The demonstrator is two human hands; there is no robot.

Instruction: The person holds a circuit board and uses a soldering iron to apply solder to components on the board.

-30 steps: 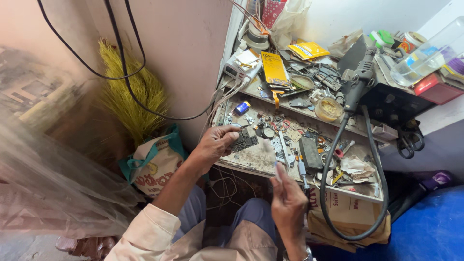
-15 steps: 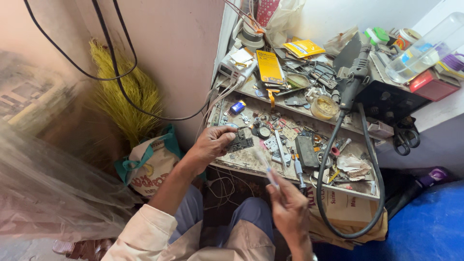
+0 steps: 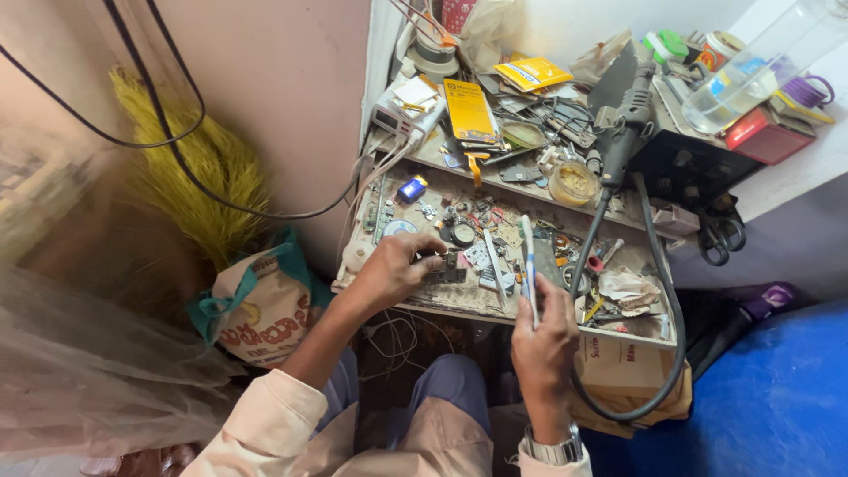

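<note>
The left hand (image 3: 393, 269) pinches a small dark circuit board (image 3: 444, 268) lying flat on the gritty tabletop (image 3: 459, 300). The right hand (image 3: 545, 340) grips a slim white toothbrush (image 3: 527, 265) upright beside it. A thick black rubber hose (image 3: 658, 291) curves nearby.

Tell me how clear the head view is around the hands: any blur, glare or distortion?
Head view: bench evenly lit and sharp; left hand and right hand crisp; plastic sheet at lower left hazy; edges bend from the wide lens.
</note>
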